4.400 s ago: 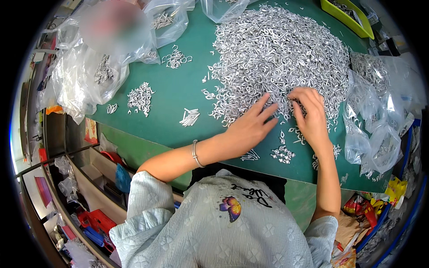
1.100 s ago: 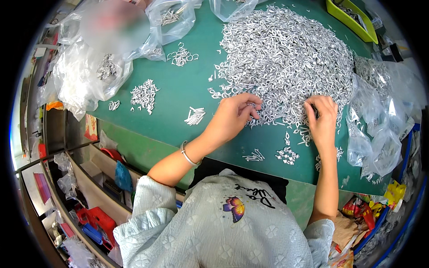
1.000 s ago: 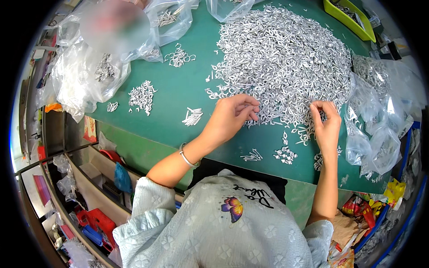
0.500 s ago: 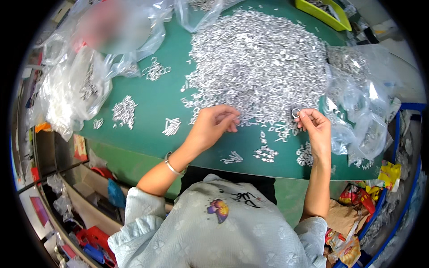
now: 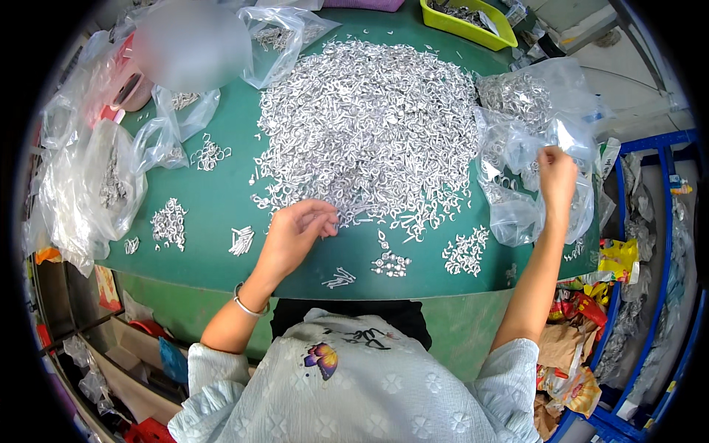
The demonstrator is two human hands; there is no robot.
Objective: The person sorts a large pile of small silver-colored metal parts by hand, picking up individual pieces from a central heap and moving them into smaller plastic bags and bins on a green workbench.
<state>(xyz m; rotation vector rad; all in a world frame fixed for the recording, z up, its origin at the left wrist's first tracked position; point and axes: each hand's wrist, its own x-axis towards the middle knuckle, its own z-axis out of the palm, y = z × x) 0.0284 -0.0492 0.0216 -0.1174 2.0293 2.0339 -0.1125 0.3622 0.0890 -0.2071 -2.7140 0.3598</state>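
Observation:
A broad heap of small silvery metal pieces (image 5: 369,125), some of them hooks and rings, covers the middle of the green table. My left hand (image 5: 297,232) rests at its near left edge, fingers curled together; whatever they pinch is hidden. Over at the right, my right hand (image 5: 557,177) is closed above an open clear plastic bag (image 5: 517,221) with metal parts inside. Its fingertips are too small and blurred to show what they hold. Between my arms lie little piles of round-headed pieces (image 5: 390,264), curved pieces (image 5: 466,252) and thin pins (image 5: 339,277).
More sorted piles, including straight pins (image 5: 241,241) and curved bits (image 5: 170,224), lie on the left. Clear bags (image 5: 96,184) crowd the left end. A yellow-green tray (image 5: 473,26) stands at the far right. Blue shelving (image 5: 657,244) runs beside the table's right end.
My right hand has moved right and away from me, from the heap's edge to over the plastic bag. The ring it pinched earlier no longer shows. The whole view has shifted; my left hand stays by the heap.

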